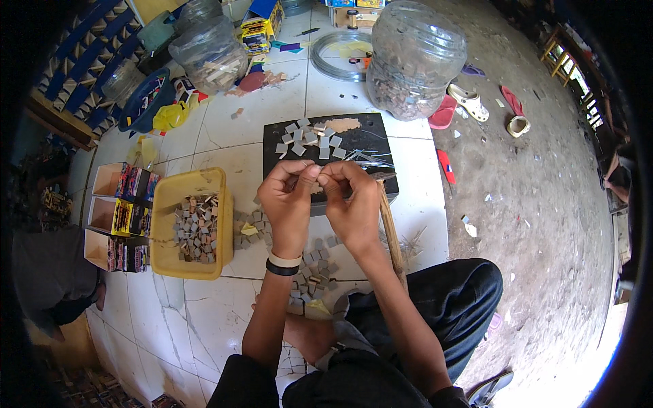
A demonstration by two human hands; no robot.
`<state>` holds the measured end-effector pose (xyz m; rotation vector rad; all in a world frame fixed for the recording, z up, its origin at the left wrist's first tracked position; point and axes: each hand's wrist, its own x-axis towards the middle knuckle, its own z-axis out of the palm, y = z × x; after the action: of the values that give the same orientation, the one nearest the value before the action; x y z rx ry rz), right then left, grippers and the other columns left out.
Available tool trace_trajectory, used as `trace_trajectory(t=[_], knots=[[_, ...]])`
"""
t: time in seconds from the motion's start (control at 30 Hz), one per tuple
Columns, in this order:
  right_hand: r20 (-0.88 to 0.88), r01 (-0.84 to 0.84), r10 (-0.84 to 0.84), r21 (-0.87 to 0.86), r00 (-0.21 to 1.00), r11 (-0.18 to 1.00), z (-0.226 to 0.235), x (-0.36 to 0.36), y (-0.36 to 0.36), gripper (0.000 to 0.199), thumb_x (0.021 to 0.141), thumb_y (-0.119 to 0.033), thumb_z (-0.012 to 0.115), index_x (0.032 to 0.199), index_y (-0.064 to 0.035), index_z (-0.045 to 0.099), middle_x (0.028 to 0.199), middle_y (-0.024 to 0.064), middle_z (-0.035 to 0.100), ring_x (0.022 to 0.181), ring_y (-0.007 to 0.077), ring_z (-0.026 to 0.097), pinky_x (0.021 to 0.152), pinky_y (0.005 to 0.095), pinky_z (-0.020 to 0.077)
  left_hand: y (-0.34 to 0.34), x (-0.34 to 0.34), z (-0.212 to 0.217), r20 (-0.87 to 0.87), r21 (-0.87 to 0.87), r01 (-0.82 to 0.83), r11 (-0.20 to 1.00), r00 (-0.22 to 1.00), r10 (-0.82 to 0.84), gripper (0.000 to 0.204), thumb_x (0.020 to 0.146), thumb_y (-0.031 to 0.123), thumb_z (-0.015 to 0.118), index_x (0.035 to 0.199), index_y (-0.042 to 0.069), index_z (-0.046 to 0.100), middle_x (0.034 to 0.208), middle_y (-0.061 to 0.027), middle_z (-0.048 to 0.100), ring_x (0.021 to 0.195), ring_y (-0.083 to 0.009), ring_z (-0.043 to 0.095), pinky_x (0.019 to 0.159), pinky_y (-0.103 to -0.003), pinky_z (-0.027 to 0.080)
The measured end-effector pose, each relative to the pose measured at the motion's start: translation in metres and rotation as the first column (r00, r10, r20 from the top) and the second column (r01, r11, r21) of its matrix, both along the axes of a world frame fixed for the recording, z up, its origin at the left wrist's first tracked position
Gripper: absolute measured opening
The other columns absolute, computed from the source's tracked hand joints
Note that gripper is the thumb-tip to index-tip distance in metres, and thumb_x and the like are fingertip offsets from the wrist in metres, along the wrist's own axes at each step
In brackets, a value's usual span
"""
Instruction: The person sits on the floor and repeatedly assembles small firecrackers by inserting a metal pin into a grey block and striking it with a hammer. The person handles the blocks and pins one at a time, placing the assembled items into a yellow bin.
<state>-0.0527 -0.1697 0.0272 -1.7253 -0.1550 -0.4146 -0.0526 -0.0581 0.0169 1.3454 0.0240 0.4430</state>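
Note:
My left hand and my right hand meet over a black block, fingertips pinched together. Whatever small piece is between them is too hidden to name. Several small grey-faced square tiles lie on the block beyond my fingers, beside a patch of tan powder. Thin metal wire pieces are scattered at the block's right side. Next to my right hand a hammer rests, its wooden handle running toward my knee. More grey squares lie on the floor below my wrists.
A yellow tub of small squares stands left, beside open boxes. Large clear plastic jars, a wire coil and a blue basin are at the back. Shoes lie on the rough ground right. Another person's leg shows far left.

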Motion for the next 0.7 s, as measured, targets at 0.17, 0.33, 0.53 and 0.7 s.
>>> trace_trajectory(t=[0.17,0.33,0.53,0.7], knots=[[0.018,0.07,-0.07,-0.029,0.997,0.997,-0.001,-0.001,0.002,0.005,0.093,0.004,0.077,0.095,0.0016,0.073,0.081,0.0106,0.075,0.065,0.0122,0.066,0.061,0.0274,0.0511,-0.003,0.002,-0.001,0.019,0.045,-0.025,0.999,1.0,0.024,0.009,0.098,0.001,0.078,0.1,0.0,0.07,0.097,-0.0049,0.074,0.085,-0.0075,0.066,0.077,-0.023,0.054],[0.024,0.116,-0.116,-0.037,0.993,0.992,-0.002,-0.002,0.005,0.006,0.091,0.006,0.076,0.093,0.0013,0.073,0.079,0.0114,0.075,0.062,0.0126,0.064,0.059,0.0282,0.0488,-0.008,0.004,-0.004,0.054,0.056,-0.035,0.998,0.998,0.032,0.009,0.1,0.003,0.077,0.098,0.002,0.069,0.098,-0.0037,0.073,0.086,-0.0068,0.064,0.078,-0.024,0.051],[0.036,0.146,-0.144,-0.077,0.989,0.986,-0.003,-0.004,0.003,0.005,0.091,0.006,0.075,0.094,0.0019,0.073,0.08,0.0124,0.075,0.064,0.0137,0.065,0.058,0.0296,0.0486,-0.008,0.006,-0.008,0.067,0.161,-0.033,0.986,0.998,0.022,0.009,0.099,0.004,0.078,0.099,0.002,0.07,0.097,-0.0046,0.073,0.088,-0.0077,0.065,0.079,-0.024,0.052],[0.038,0.127,-0.127,-0.008,0.991,0.992,-0.013,-0.002,0.005,0.005,0.093,0.004,0.076,0.095,0.0024,0.073,0.085,0.0144,0.075,0.069,0.0173,0.069,0.063,0.032,0.0521,-0.003,0.005,-0.011,-0.044,-0.055,0.05,0.997,0.998,-0.052,0.012,0.098,0.008,0.081,0.103,0.001,0.072,0.097,-0.0046,0.074,0.092,-0.0112,0.07,0.081,-0.025,0.054]])
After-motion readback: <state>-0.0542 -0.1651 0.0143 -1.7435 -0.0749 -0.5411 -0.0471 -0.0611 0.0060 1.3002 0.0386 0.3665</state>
